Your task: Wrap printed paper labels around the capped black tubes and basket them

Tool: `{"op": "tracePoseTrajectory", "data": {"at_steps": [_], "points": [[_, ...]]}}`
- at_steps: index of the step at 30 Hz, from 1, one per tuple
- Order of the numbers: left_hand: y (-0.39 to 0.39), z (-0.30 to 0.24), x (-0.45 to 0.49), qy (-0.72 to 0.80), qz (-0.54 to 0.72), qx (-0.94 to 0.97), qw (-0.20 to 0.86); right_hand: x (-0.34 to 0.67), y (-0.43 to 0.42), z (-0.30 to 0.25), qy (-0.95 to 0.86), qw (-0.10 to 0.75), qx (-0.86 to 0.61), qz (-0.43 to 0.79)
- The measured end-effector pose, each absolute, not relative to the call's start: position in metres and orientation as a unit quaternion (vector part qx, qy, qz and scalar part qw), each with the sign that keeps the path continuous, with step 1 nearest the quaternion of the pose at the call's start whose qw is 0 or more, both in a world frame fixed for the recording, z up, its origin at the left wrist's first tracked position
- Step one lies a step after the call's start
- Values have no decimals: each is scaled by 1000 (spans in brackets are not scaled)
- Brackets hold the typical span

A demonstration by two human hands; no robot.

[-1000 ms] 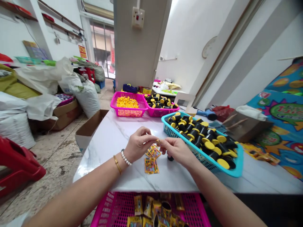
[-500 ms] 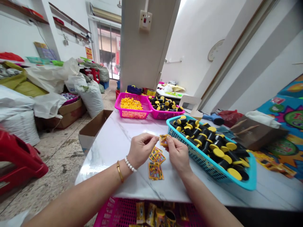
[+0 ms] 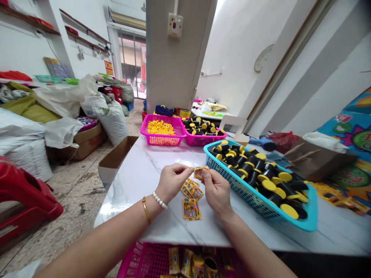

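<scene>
My left hand (image 3: 173,181) and my right hand (image 3: 216,189) meet above the white marble table (image 3: 139,173). Both pinch a small orange-yellow printed sticker (image 3: 199,172), held between the fingertips. Right below the hands lie several more such stickers (image 3: 191,199) on the table. A bead bracelet and a gold bangle sit on my left wrist. Just right of my right hand stands a teal basket (image 3: 304,220) full of black tubes with yellow caps (image 3: 257,170).
At the table's far end are a pink basket of yellow caps (image 3: 162,129) and a pink basket of black tubes (image 3: 203,133). A pink crate with labelled tubes (image 3: 150,262) sits under the near edge. An open cardboard box (image 3: 114,158), sacks and a red stool (image 3: 26,200) are on the floor at left.
The hands have lifted a little from the sticker pile. One sticker now shows unfolded between the fingertips of both hands. The view shifted slightly.
</scene>
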State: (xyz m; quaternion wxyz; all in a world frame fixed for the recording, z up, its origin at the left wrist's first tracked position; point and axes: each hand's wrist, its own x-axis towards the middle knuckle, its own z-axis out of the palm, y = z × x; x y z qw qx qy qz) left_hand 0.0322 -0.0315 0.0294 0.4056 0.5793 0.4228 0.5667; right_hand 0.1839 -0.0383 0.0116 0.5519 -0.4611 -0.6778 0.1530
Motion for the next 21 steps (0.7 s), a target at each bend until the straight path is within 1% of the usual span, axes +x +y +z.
{"op": "tracePoseTrajectory", "data": {"at_steps": [3, 7, 14, 18, 21], "points": [[-31, 31, 32, 422, 563, 558, 440, 184, -37, 10, -661, 569, -457, 175], [-33, 32, 32, 415, 568, 551, 450, 185, -36, 7, -657, 567, -464, 179], [-34, 35, 31, 391, 584, 525, 480, 183, -40, 10, -683, 549, -466, 125], [-35, 35, 31, 386, 584, 560, 443, 181, -42, 14, -708, 532, -459, 72], [-34, 35, 32, 397, 582, 542, 457, 180, -43, 16, -715, 526, -459, 40]]}}
